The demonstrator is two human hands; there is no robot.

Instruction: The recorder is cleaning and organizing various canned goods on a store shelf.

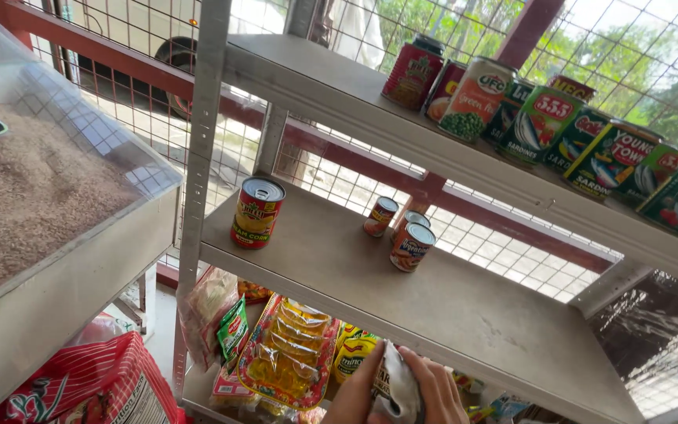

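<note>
Hands [402, 389] at the bottom edge, below the middle shelf [464, 314]; I see both closed together around a silver packet [398, 385]. I judge stocking under way; next, a free shelf spot.

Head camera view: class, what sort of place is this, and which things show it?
Probably a small grocery stall: a grey metal shelf with rows of labelled tin cans, a clear bin of brown grain, and hanging snack packets.
</note>
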